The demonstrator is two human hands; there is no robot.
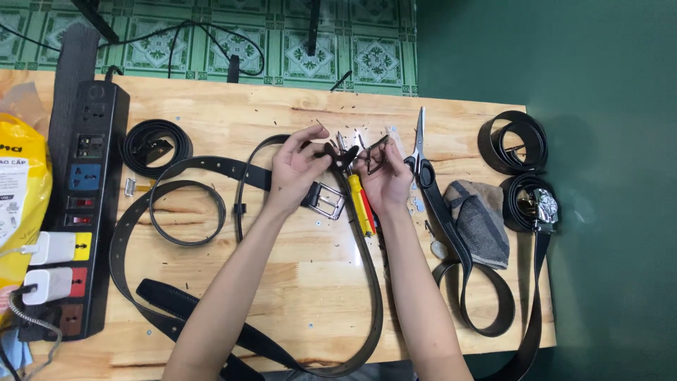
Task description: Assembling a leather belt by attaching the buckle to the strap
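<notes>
My left hand (296, 169) pinches the end of a black leather belt (374, 296) that loops down across the wooden table (296, 282) toward the near edge. My right hand (384, 180) holds a small dark metal buckle frame (374, 152) against that belt end. Both hands meet above the table's middle. A silver square buckle (326, 200) lies just under my left hand. Pliers with red and yellow handles (361, 201) lie between my wrists.
Scissors (419, 144) lie right of my right hand. Coiled black belts (513, 141) and a belt with a silver buckle (544, 206) sit at the right edge, beside a grey cloth (481, 222). A black power strip (84, 204) with white chargers and a yellow bag (21, 197) fill the left side.
</notes>
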